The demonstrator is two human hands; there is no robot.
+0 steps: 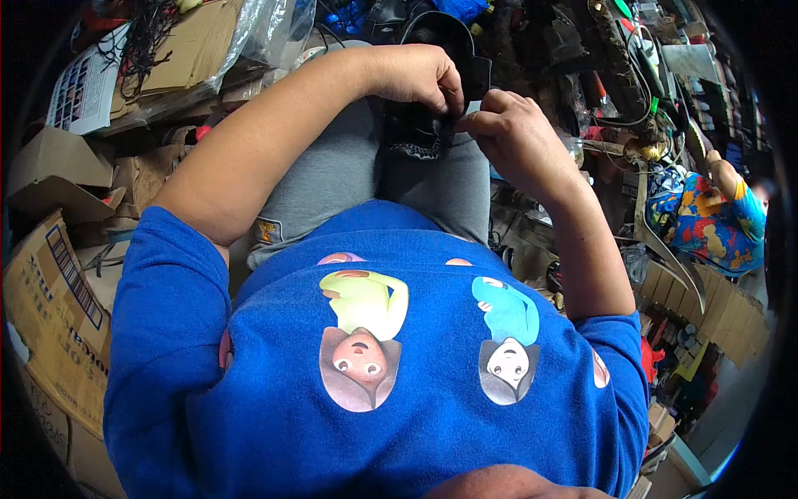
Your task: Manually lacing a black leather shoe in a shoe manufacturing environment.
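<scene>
Head view: both hands on a black part over my lap

My left hand (416,76) and right hand (507,125) both pinch a black plastic part (440,50) above my grey-trousered knees (357,166). Cardboard boxes (58,283) lie to my left.

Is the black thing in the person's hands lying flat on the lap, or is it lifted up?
Lifted at the top. The left hand and right hand pinch the black piece above the knees; its lower end rests on the grey trousers.
</scene>
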